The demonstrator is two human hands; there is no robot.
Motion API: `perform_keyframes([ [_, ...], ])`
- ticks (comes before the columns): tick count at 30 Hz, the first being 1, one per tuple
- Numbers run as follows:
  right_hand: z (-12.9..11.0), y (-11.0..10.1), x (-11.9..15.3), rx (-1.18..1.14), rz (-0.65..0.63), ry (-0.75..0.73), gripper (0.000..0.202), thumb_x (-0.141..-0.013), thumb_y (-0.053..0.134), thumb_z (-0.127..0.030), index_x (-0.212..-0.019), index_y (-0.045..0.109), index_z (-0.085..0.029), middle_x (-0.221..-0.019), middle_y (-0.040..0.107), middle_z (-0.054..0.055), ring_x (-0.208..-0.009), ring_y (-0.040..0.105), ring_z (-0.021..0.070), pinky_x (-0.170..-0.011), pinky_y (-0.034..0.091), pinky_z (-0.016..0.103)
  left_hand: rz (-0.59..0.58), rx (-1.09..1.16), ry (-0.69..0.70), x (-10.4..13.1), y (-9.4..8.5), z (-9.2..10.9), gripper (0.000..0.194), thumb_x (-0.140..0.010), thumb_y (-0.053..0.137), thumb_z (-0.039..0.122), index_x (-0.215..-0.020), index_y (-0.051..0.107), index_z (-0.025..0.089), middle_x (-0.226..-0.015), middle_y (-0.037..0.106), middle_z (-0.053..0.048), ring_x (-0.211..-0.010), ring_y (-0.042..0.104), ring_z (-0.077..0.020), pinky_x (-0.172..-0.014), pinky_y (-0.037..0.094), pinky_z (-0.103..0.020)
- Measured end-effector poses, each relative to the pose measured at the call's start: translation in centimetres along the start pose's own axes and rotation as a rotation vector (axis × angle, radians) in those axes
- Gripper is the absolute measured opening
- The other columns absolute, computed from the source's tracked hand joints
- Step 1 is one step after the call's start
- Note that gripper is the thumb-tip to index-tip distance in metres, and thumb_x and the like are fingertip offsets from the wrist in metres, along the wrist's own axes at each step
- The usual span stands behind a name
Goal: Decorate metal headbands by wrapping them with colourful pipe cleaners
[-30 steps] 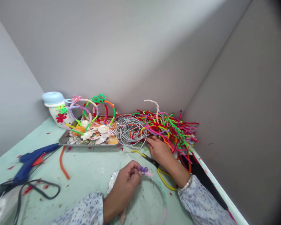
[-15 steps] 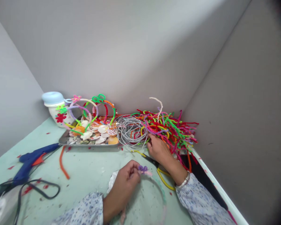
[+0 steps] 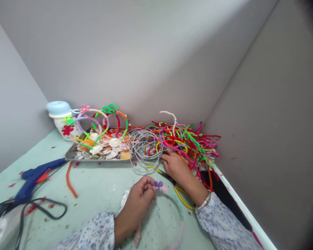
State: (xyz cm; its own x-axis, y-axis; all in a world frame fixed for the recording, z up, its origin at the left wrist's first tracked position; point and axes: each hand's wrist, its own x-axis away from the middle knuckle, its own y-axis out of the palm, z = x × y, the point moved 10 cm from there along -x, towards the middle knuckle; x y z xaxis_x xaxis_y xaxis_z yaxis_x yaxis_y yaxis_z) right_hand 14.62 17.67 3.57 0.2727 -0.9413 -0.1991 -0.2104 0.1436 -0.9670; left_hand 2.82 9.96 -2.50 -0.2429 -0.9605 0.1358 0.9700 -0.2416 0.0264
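Apparently you're at a reaching step, right hand [image 3: 176,167] by the wire coil [image 3: 146,158], grip unclear, left hand [image 3: 138,197] pinching the pastel hoop [image 3: 182,217] in front of you, which calls for steadiness.

Bright top sheen | diagonal wall shadow | soft blur | dark right corner

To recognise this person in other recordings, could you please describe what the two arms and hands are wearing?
Both arms wear loose white sleeves with small blue spots. A silvery bangle circles the right wrist. No gloves cover either hand.
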Motion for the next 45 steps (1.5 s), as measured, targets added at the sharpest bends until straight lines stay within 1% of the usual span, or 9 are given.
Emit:
perform_keyframes([
  [4,0.1,0.0,-0.2,-0.037,-0.008,0.015,0.026,-0.087,0.044,-0.020,-0.097,0.068,-0.022,-0.102,0.062,0.008,-0.095,0.057,0.0182,-0.083,0.038,0.026,-0.008,0.009,0.001,0.1,0.1,0.2,0.011,-0.082,0.048,0.027,-0.085,0.052,0.017,-0.057,0.047,0.006,-0.042,0.030,-0.0054,-0.042,0.024,-0.017],
  [10,-0.6,-1.6,0.3,-0.137,-0.123,-0.011,0.023,-0.083,0.047,-0.020,-0.081,0.070,-0.019,-0.084,0.068,0.005,-0.078,0.059,0.0153,-0.071,0.040,0.023,0.010,0.019,-0.016,0.0,0.0,0.1,0.016,-0.083,0.048,0.032,-0.083,0.052,0.017,-0.055,0.044,0.006,-0.042,0.032,-0.0063,-0.039,0.023,-0.017],
  [12,-1.5,-2.1,0.9,-0.311,-0.225,-0.070,0.023,-0.082,0.048,-0.020,-0.079,0.070,-0.018,-0.076,0.068,0.002,-0.069,0.059,0.0131,-0.063,0.039,0.021,0.026,0.016,-0.019,0.0,-0.2,0.2,0.016,-0.083,0.047,0.033,-0.081,0.051,0.017,-0.055,0.045,0.006,-0.043,0.032,-0.0064,-0.039,0.025,-0.016],
  [15,-2.6,-2.6,1.8,-0.526,-0.345,-0.109,0.022,-0.080,0.050,-0.027,-0.083,0.070,-0.017,-0.076,0.068,0.000,-0.067,0.058,0.0125,-0.059,0.039,0.020,0.035,0.016,-0.017,0.0,-0.3,0.4,0.018,-0.084,0.046,0.033,-0.079,0.052,0.017,-0.057,0.048,0.005,-0.043,0.034,-0.0062,-0.040,0.027,-0.017],
  [21,-4.1,-0.6,2.9,-0.529,-0.496,-0.189,0.018,-0.075,0.055,-0.025,-0.077,0.070,-0.016,-0.064,0.063,-0.002,-0.058,0.050,0.0101,-0.050,0.033,0.019,0.060,0.037,-0.016,-0.2,-0.6,0.3,0.020,-0.084,0.047,0.036,-0.076,0.051,0.017,-0.055,0.046,0.006,-0.041,0.032,-0.0059,-0.038,0.024,-0.017],
  [24,-4.4,0.1,2.9,-0.511,-0.505,-0.195,0.018,-0.075,0.054,-0.025,-0.073,0.069,-0.015,-0.058,0.057,-0.004,-0.054,0.044,0.0085,-0.047,0.028,0.018,0.057,0.049,-0.015,-0.2,-0.6,0.3,0.021,-0.083,0.047,0.037,-0.077,0.050,0.018,-0.054,0.045,0.006,-0.039,0.032,-0.0060,-0.038,0.024,-0.016],
  [29,-4.7,-0.2,2.9,-0.508,-0.478,-0.206,0.019,-0.074,0.054,-0.026,-0.069,0.068,-0.015,-0.054,0.051,-0.005,-0.052,0.042,0.0079,-0.045,0.026,0.017,0.049,0.006,0.009,-0.2,-0.5,0.7,0.023,-0.083,0.047,0.038,-0.075,0.051,0.018,-0.052,0.045,0.006,-0.040,0.034,-0.0067,-0.039,0.026,-0.017],
  [38,-4.9,0.2,3.1,-0.553,-0.515,-0.214,0.021,-0.077,0.055,-0.031,-0.078,0.070,-0.016,-0.059,0.055,-0.004,-0.055,0.042,0.0087,-0.049,0.029,0.018,0.089,0.043,-0.001,0.1,-0.8,0.9,0.025,-0.083,0.047,0.042,-0.077,0.050,0.018,-0.055,0.047,0.006,-0.042,0.034,-0.0068,-0.040,0.026,-0.017],
  [45,-5.1,0.8,2.9,-0.587,-0.501,-0.206,0.018,-0.077,0.053,-0.026,-0.075,0.067,-0.016,-0.060,0.056,-0.003,-0.055,0.043,0.0089,-0.049,0.031,0.018,0.066,0.049,0.026,0.3,-0.5,1.4,0.025,-0.086,0.043,0.043,-0.082,0.049,0.019,-0.057,0.045,0.006,-0.042,0.033,-0.0064,-0.040,0.026,-0.016],
])
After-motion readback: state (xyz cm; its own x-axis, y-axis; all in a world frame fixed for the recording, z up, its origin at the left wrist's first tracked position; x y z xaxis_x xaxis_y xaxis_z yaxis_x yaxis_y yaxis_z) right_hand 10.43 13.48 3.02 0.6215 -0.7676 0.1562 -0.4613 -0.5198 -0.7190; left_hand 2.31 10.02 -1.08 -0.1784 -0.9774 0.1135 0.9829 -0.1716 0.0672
